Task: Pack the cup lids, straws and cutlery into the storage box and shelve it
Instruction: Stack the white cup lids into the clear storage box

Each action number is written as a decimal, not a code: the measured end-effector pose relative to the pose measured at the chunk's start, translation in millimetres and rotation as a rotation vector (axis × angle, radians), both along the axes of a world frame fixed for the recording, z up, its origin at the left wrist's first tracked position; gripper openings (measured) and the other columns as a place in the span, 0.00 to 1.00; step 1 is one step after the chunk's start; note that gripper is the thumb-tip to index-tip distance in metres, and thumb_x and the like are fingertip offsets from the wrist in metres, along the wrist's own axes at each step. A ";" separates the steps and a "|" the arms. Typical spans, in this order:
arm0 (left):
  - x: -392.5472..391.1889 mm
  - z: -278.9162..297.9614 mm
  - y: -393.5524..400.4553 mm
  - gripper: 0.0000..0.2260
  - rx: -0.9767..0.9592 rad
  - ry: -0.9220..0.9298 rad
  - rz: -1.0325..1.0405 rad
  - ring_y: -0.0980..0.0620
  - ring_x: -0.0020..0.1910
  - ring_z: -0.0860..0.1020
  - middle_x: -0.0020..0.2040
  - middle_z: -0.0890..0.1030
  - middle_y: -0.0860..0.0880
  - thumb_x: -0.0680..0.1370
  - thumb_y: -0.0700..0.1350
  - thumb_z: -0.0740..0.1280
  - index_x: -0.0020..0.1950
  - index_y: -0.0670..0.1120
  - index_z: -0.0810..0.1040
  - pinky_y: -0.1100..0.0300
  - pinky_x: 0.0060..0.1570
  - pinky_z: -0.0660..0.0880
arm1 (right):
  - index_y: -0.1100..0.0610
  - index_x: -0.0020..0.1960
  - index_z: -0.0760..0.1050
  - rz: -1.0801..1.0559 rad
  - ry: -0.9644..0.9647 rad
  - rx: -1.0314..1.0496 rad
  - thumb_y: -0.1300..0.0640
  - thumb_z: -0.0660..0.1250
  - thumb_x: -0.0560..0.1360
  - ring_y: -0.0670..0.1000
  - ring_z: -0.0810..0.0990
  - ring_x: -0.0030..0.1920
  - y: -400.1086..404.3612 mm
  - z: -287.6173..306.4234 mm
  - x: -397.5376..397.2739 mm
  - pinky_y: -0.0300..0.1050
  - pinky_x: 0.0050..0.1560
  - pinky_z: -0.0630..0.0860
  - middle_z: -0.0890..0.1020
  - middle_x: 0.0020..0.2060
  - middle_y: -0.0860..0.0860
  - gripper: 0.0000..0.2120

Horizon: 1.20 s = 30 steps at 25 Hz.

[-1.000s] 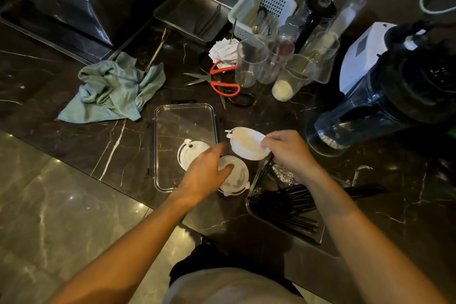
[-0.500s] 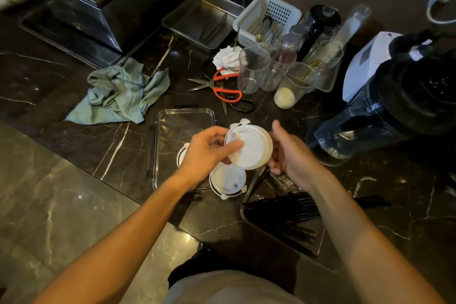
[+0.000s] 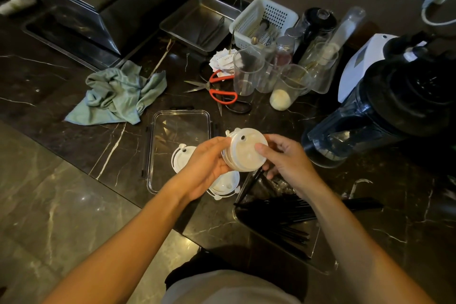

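A small stack of white cup lids [image 3: 248, 149] is held above the counter between both hands. My left hand [image 3: 209, 163] grips its left edge and my right hand [image 3: 283, 158] holds its right side, thumb on top. A clear storage box [image 3: 180, 121] lies flat on the dark counter to the left, with one white lid [image 3: 181, 158] inside it. Another white lid [image 3: 225, 185] rests on the counter below my left hand. Black straws [image 3: 278, 215] fill a clear tray [image 3: 328, 266] near the front edge.
Red-handled scissors [image 3: 219, 89], clear cups [image 3: 246, 71], a white basket [image 3: 261, 22] with utensils, a steel tray [image 3: 197, 22] and a black blender jug [image 3: 385, 106] crowd the back and right. A green cloth [image 3: 118, 96] lies at the left. The counter edge runs diagonally below the box.
My left hand took up a lid from the counter and brought it to the lid in my right hand. Both hands now hold the stacked lids, raised above the counter.
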<state>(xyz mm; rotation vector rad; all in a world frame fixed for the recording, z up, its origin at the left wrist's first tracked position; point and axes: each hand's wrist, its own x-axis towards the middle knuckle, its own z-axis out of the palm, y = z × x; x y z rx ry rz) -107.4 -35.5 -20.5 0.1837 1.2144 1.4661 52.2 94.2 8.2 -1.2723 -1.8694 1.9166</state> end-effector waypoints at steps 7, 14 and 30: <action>7.8 -6.4 -4.0 0.16 0.056 -0.046 0.030 0.43 0.55 0.84 0.58 0.84 0.38 0.78 0.51 0.69 0.57 0.39 0.77 0.48 0.57 0.82 | 0.55 0.60 0.81 -0.070 -0.082 0.033 0.50 0.71 0.81 0.47 0.83 0.35 -13.0 -3.1 -7.3 0.43 0.35 0.83 0.86 0.48 0.54 0.12; 3.4 -15.2 -14.0 0.12 0.128 -0.135 0.089 0.45 0.55 0.84 0.59 0.84 0.39 0.81 0.48 0.65 0.58 0.41 0.78 0.53 0.53 0.83 | 0.55 0.62 0.75 -0.067 -0.102 -0.061 0.53 0.73 0.79 0.48 0.85 0.37 -20.2 -5.6 -18.8 0.44 0.35 0.83 0.84 0.51 0.54 0.14; -72.7 -60.8 -73.9 0.07 -0.458 0.681 0.222 0.57 0.44 0.84 0.44 0.86 0.52 0.77 0.46 0.75 0.53 0.46 0.85 0.67 0.41 0.77 | 0.54 0.57 0.78 0.173 -0.342 0.139 0.53 0.68 0.80 0.54 0.86 0.38 -63.3 -67.0 -122.7 0.58 0.45 0.86 0.86 0.42 0.55 0.07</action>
